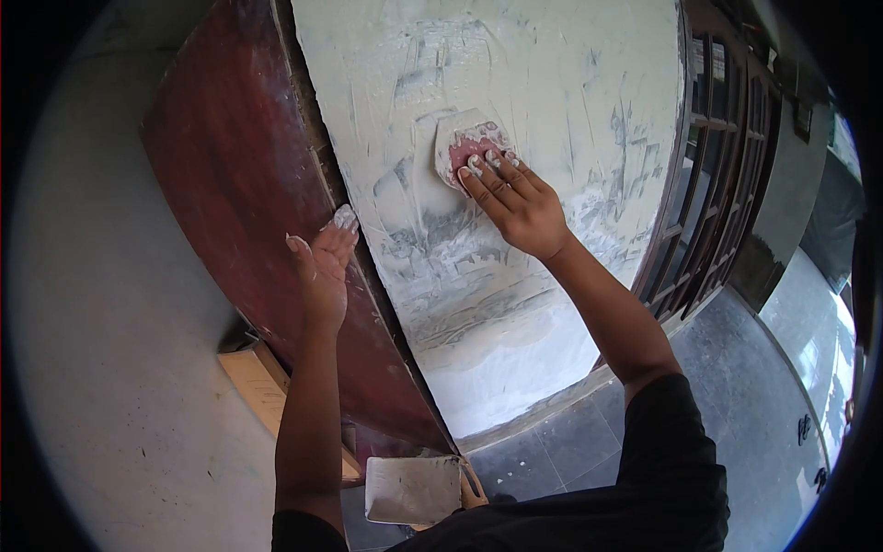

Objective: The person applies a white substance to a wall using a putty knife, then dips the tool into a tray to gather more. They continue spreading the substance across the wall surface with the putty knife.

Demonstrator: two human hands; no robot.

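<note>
Right hand [533,213]: arm reaching up-left, fingers extended, holding reddish, putty-smeared flat scraper [475,138] against pale, putty-streaked wall [552,83]. Left hand [324,276]: open wide, fingers up, beside wall's left edge. Scraper's exposed edge faces up-left; long axis unclear, partly covered.
</note>
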